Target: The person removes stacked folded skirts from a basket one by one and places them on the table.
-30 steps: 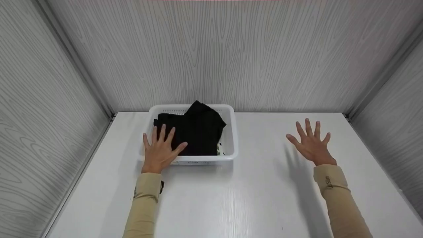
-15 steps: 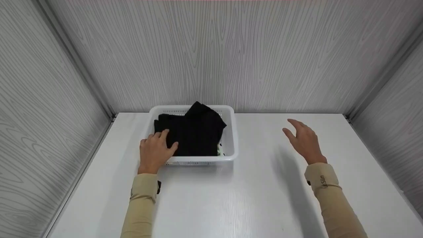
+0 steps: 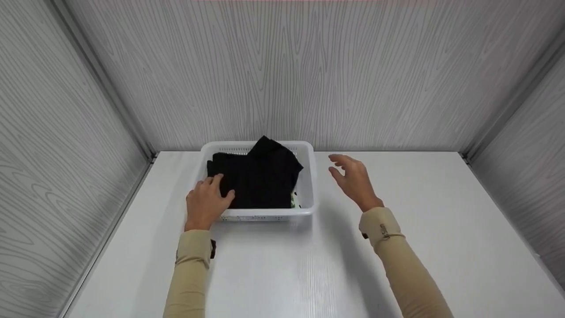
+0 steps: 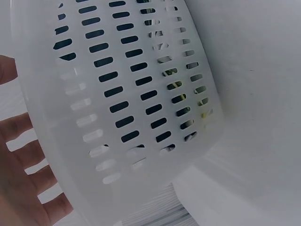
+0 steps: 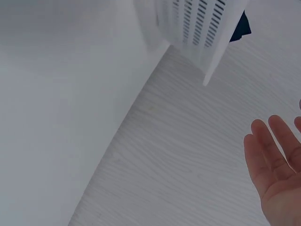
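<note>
A white slotted plastic basket (image 3: 265, 212) holds folded black cloth (image 3: 262, 183), one corner of which sticks up at the back. My left hand (image 3: 205, 204) is over the basket's front left corner, fingers spread and slightly bent. In the left wrist view, the fingers of that left hand (image 4: 23, 172) show beside the rim of the basket (image 4: 56, 150); contact is hard to tell. To the right of the basket, apart from it, my right hand (image 3: 356, 182) hovers with loosely bent fingers and holds nothing. The right wrist view shows the right hand (image 5: 280, 174) facing the basket wall (image 5: 197, 28).
A strip of green-and-white patterned material (image 3: 295, 201) shows under the black cloth at its right edge. The white table (image 3: 273, 265) is bounded by a grey wood-grain wall (image 3: 287, 79) behind the basket and by side walls.
My left hand has drawn back slightly, its spread fingers now bent. The right hand has turned and moved left toward the basket, its fingers now loosely curved. The basket has hardly moved.
</note>
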A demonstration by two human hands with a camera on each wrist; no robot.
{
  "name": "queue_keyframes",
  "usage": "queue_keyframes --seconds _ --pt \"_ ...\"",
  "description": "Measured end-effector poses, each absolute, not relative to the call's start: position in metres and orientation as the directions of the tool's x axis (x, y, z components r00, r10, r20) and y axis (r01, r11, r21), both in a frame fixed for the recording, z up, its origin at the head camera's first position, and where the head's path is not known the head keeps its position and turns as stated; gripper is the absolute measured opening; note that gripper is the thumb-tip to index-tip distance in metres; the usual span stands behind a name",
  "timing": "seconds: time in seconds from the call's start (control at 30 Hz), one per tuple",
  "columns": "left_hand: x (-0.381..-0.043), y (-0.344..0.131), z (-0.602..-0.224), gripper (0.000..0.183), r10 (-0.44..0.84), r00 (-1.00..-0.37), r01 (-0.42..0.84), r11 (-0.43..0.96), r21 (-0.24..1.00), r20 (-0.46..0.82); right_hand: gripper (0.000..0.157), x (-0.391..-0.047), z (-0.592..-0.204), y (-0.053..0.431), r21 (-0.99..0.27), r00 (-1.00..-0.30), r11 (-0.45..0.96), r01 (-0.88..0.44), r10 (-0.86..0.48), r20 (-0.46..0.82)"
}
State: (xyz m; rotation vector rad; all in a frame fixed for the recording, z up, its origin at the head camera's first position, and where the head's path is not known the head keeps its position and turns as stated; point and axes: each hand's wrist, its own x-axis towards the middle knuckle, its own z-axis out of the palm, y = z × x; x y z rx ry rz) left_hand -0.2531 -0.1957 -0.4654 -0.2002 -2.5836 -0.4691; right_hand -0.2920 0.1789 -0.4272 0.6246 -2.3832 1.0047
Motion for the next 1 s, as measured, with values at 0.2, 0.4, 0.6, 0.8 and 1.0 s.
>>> queue_keyframes --seconds 0.2,0.4,0.6,0.8,1.0 --pt "-0.258 -0.197 -0.466 0.056 0.020 -0.882 0.208 0.913 0.350 0.470 0.023 -0.298 -0.432 0.144 -0.621 -0.805 0.533 -0.574 -0.227 0.549" --pt "-0.260 -0.197 -0.469 0.059 -0.034 -0.917 0.145 0.900 0.412 0.397 0.023 -0.297 -0.441 0.106 -0.687 -0.830 0.468 -0.556 -0.268 0.490" --pt "-0.264 -0.198 -0.471 0.064 -0.052 -0.957 0.084 0.891 0.446 0.284 0.036 -0.296 -0.444 0.082 -0.784 -0.908 0.468 -0.408 -0.299 0.294" --pt "-0.267 -0.199 -0.470 0.068 -0.084 -0.975 0.024 0.878 0.478 0.204 0.057 -0.302 -0.454 0.066 -0.824 -0.965 0.538 -0.178 -0.258 0.040" --pt "-0.272 -0.198 -0.472 0.072 -0.092 -0.992 -0.039 0.866 0.498 0.082 0.070 -0.300 -0.463 0.058 -0.812 -0.980 0.579 -0.073 -0.194 -0.050"
